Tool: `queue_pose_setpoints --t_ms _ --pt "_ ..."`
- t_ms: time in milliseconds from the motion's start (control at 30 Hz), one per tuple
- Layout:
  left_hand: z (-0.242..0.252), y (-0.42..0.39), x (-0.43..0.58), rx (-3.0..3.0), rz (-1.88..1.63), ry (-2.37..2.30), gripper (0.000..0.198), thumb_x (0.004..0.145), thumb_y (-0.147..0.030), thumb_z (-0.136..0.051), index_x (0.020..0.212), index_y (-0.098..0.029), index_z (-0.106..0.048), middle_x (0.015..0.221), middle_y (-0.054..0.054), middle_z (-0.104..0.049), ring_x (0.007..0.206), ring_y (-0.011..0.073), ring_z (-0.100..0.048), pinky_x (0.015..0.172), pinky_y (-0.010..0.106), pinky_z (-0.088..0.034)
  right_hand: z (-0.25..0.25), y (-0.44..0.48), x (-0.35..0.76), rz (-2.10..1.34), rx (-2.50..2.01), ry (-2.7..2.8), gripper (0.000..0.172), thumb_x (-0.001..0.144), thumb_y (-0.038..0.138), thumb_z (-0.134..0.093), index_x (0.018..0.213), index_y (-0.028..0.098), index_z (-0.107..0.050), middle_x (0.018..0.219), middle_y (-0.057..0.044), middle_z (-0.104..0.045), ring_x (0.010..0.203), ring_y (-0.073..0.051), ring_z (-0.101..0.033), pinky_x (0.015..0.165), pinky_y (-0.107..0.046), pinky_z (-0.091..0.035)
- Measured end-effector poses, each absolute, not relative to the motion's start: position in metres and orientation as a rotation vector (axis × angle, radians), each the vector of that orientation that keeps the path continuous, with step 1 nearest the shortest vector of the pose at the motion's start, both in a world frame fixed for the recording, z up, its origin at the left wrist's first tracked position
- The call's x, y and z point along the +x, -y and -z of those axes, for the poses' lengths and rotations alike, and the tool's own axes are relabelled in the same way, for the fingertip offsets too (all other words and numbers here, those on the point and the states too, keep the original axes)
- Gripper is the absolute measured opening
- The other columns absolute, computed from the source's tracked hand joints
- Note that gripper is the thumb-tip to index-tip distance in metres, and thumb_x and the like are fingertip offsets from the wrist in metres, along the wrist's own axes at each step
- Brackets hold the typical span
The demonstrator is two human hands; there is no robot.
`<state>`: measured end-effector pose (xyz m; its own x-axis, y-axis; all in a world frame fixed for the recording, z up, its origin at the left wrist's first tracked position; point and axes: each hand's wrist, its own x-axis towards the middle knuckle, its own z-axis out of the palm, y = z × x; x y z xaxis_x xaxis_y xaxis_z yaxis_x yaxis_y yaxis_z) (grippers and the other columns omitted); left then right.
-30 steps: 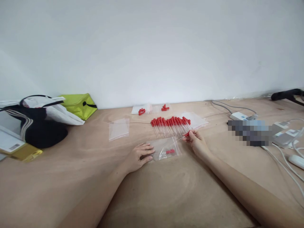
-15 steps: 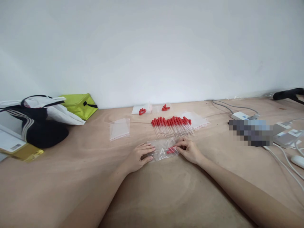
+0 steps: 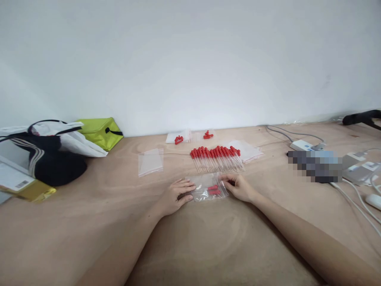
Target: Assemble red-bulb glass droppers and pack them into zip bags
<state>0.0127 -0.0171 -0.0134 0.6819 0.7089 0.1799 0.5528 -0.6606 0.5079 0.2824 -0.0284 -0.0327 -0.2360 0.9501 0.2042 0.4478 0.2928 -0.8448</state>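
A clear zip bag (image 3: 200, 194) lies flat between my two hands, with a few red rubber bulbs (image 3: 213, 191) inside near its right end. My left hand (image 3: 175, 195) rests at the bag's left edge, fingers stretched onto the plastic and thumb apart from them. At the other end, my right hand (image 3: 238, 187) pinches the bag's edge between thumb and fingers. Just beyond the bag is a row of droppers (image 3: 218, 159), their red bulbs pointing away and their clear tubes towards me.
Flat zip bags lie left (image 3: 151, 162) and right (image 3: 248, 151) of the row. Behind it are two small piles of red bulbs (image 3: 178, 140) on bags. A green bag (image 3: 99, 133) and a black cap (image 3: 59, 165) stand left; a power strip (image 3: 301, 145) and cables lie right.
My right hand has shifted slightly right, from beside the red bulbs to the bag's edge. The bulbs now lie uncovered inside the bag. My left hand has hardly moved.
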Motion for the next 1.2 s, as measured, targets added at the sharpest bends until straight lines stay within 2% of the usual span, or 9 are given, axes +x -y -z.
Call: queue_pose_setpoints --t_ms 133,200,467,633,767,867,1000,1100,1200 --pt "0.013 0.016 0.012 2.491 -0.515 -0.973 0.031 0.082 -0.033 -0.050 0.110 -0.025 -0.057 0.117 0.002 -0.057 0.115 0.0189 -0.045 0.101 0.042 -0.030 0.024 0.001 0.292 -0.558 -1.482 1.684 0.020 0.073 0.031 -0.049 0.076 0.016 -0.063 0.068 -0.004 -0.064 0.059 -0.015 -0.056 0.056 -0.026 -0.043" --pt "0.013 0.016 0.011 2.497 -0.507 -0.973 0.029 0.083 -0.031 -0.047 0.110 -0.025 -0.058 0.117 0.002 -0.056 0.116 0.0185 -0.044 0.101 0.042 -0.030 0.016 -0.018 0.291 -0.362 -1.660 1.629 0.019 0.071 0.033 -0.050 0.069 0.017 -0.061 0.065 -0.003 -0.063 0.061 -0.015 -0.056 0.059 -0.027 -0.042" --pt "0.014 0.017 0.011 2.517 -0.494 -0.972 0.030 0.082 -0.031 -0.049 0.110 -0.025 -0.058 0.118 0.004 -0.056 0.116 0.0199 -0.044 0.101 0.044 -0.029 -0.007 -0.062 0.259 -0.228 -2.262 1.597 0.025 0.068 0.037 -0.053 0.076 0.016 -0.064 0.080 -0.011 -0.065 0.079 -0.024 -0.060 0.065 -0.031 -0.042" --pt "0.015 0.017 0.011 2.515 -0.497 -0.975 0.030 0.081 -0.031 -0.049 0.109 -0.023 -0.058 0.117 0.005 -0.056 0.116 0.0208 -0.044 0.101 0.044 -0.029 -0.010 -0.064 0.256 -0.263 -2.283 1.578 0.025 0.067 0.027 -0.052 0.085 0.015 -0.064 0.086 -0.014 -0.065 0.081 -0.024 -0.060 0.065 -0.030 -0.042" --pt "0.014 0.017 0.011 2.504 -0.501 -0.966 0.030 0.082 -0.031 -0.049 0.109 -0.024 -0.058 0.118 0.005 -0.056 0.116 0.0207 -0.045 0.101 0.044 -0.029 -0.015 -0.063 0.270 -0.302 -2.161 1.564 0.020 0.070 0.028 -0.049 0.068 0.015 -0.063 0.075 -0.013 -0.065 0.077 -0.023 -0.060 0.065 -0.028 -0.041" --pt "0.013 0.018 0.012 2.505 -0.514 -0.961 0.030 0.082 -0.031 -0.049 0.110 -0.024 -0.058 0.117 0.004 -0.056 0.115 0.0199 -0.045 0.102 0.043 -0.029 -0.017 -0.057 0.284 -0.345 -1.992 1.545 0.023 0.073 0.031 -0.046 0.059 0.015 -0.057 0.066 -0.011 -0.063 0.073 -0.022 -0.059 0.064 -0.028 -0.040" --pt "0.013 0.018 0.011 2.511 -0.499 -0.971 0.031 0.082 -0.031 -0.048 0.111 -0.023 -0.057 0.118 0.005 -0.055 0.116 0.0199 -0.044 0.102 0.044 -0.029 -0.006 -0.031 0.297 -0.596 -1.559 1.408 0.027 0.076 0.040 -0.045 0.082 0.015 -0.051 0.065 -0.004 -0.059 0.058 -0.013 -0.055 0.055 -0.025 -0.041" --pt "0.014 0.018 0.011 2.511 -0.495 -0.978 0.031 0.082 -0.032 -0.049 0.110 -0.023 -0.058 0.118 0.005 -0.055 0.116 0.0197 -0.044 0.102 0.043 -0.029 0.009 -0.002 0.299 -0.785 -1.270 1.232 0.056 0.069 0.046 -0.055 0.111 0.017 -0.033 0.059 0.005 -0.052 0.044 -0.009 -0.047 0.045 -0.023 -0.039" --pt "0.013 0.017 0.012 2.509 -0.492 -0.995 0.030 0.082 -0.032 -0.049 0.109 -0.024 -0.058 0.118 0.004 -0.056 0.116 0.0191 -0.044 0.102 0.043 -0.029 0.020 0.021 0.298 -0.836 -1.192 1.130 0.075 0.067 0.046 -0.059 0.123 0.020 -0.017 0.060 0.007 -0.051 0.044 -0.010 -0.049 0.044 -0.023 -0.041"
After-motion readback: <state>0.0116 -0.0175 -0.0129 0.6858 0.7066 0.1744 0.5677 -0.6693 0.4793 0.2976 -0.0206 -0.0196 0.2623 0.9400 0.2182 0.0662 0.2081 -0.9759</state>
